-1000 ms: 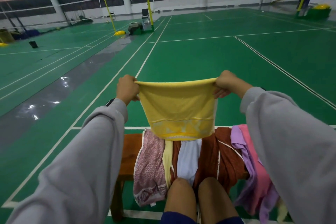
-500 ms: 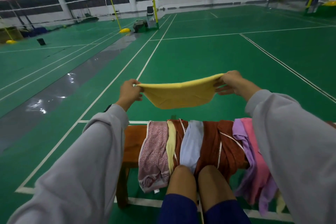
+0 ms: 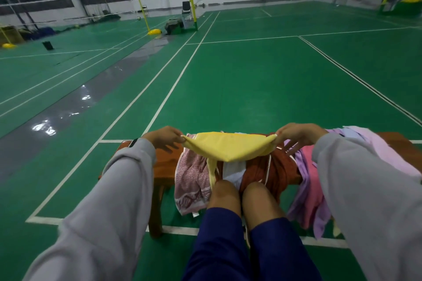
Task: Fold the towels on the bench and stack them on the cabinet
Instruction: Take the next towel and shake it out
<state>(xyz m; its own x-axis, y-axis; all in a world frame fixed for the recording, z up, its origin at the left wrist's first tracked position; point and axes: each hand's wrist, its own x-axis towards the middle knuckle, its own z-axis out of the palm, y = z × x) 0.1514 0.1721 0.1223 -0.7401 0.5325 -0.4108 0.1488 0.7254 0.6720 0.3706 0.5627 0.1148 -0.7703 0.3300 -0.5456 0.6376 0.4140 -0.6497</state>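
Note:
A folded yellow towel is stretched low over the wooden bench. My left hand pinches its left corner and my right hand pinches its right corner. Beneath it several unfolded towels drape over the bench: a pink patterned towel, a white towel, a rust-brown towel and pink and lilac towels at the right. The cabinet is out of view.
My knees press against the bench front. Green badminton court floor stretches ahead with white lines. Yellow net posts, a chair and a bag stand far back.
Both hands have lowered the yellow towel from chest height down onto the towels on the bench. The towel went from hanging upright to lying nearly flat.

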